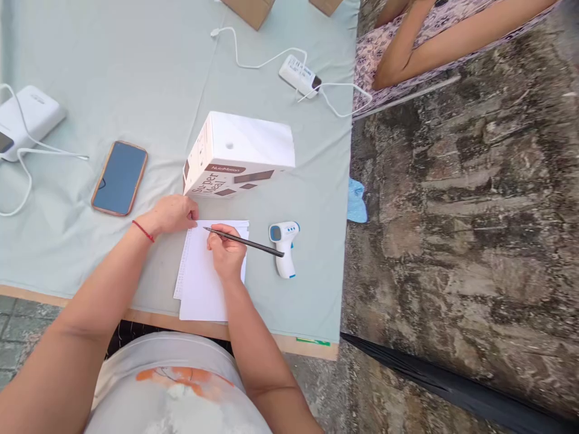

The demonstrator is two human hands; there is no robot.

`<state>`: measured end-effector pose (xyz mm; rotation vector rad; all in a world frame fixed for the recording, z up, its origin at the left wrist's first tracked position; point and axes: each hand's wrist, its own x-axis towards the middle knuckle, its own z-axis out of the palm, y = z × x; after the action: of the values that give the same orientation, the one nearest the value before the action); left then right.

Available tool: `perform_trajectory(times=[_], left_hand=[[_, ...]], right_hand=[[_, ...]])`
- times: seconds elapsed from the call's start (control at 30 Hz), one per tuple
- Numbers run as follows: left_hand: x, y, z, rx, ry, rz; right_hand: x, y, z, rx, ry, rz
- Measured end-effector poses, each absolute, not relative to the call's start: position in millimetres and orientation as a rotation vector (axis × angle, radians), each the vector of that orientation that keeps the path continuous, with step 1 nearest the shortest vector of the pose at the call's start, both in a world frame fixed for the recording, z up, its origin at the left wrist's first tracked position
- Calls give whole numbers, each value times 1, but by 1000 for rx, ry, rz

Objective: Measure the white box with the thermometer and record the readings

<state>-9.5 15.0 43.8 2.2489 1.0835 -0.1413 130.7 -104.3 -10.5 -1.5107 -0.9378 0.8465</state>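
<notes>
My right hand (227, 256) grips a black pencil (257, 245) with the fingers closed round it. Its point is at the left, over the top part of a stack of white paper (203, 283), and I cannot tell if it touches the sheet. Fingers curled, my left hand (174, 214) is closed at the top left corner of the paper and seems to hold it down. Just beyond my hands stands a white and brown box (253, 141) lettered "Super Meal". A white and blue infrared thermometer (284, 248) lies right of the paper.
Left on the cloth-covered table (113, 72) lie a smartphone (120, 178) and a white power bank (34, 117) with a cable. A smaller white device (299, 75) with cables is at the back right, near cardboard boxes (253, 9). Another person's arm (402, 51) is beyond the right edge.
</notes>
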Motion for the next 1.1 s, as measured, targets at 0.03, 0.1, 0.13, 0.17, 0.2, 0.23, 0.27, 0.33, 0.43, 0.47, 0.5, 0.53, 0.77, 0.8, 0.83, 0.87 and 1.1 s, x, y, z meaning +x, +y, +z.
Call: perform_trajectory(times=[0.03, 0.1, 0.13, 0.17, 0.2, 0.23, 0.27, 0.33, 0.43, 0.47, 0.5, 0.53, 0.77, 0.8, 0.83, 0.87, 1.1], left_hand=[[-9, 15, 44, 2248, 1083, -136], [-9, 15, 43, 2254, 1081, -122], [-9, 15, 42, 2256, 1081, -117], [-9, 14, 41, 2256, 1082, -114], [-9, 14, 41, 2254, 1082, -113], [-8, 14, 40, 2250, 1085, -112], [-8, 14, 40, 2244, 1088, -113], [-8, 14, 41, 2235, 1093, -119], [-7, 14, 44, 2224, 1093, -133], [-7, 14, 45, 2221, 1091, -137], [-7, 14, 45, 2219, 1090, -138], [-7, 14, 46, 2217, 1089, -139], [-7, 14, 46, 2204, 1086, -136], [-7, 14, 46, 2204, 1084, -137], [-7, 14, 46, 2205, 1081, -135], [-7, 14, 45, 2207, 1079, -130], [-7, 14, 43, 2224, 1064, -100]], right_hand=[[129, -103, -14, -1536, -954, 832], [126, -103, -18, -1577, -1004, 766], [125, -103, -19, -1586, -1030, 722], [124, -104, -20, -1589, -1052, 682], [124, -104, -21, -1590, -1067, 652], [123, -105, -21, -1589, -1078, 636], [123, -105, -21, -1591, -1088, 634], [123, -106, -22, -1598, -1118, 659], [124, -107, -23, -1600, -1154, 692], [124, -107, -24, -1603, -1159, 698], [125, -107, -24, -1607, -1163, 702], [125, -108, -24, -1614, -1167, 704], [125, -108, -24, -1630, -1180, 688], [125, -108, -24, -1623, -1179, 688], [125, -108, -23, -1618, -1178, 689], [125, -108, -23, -1617, -1177, 691], [124, -107, -22, -1632, -1171, 701]])
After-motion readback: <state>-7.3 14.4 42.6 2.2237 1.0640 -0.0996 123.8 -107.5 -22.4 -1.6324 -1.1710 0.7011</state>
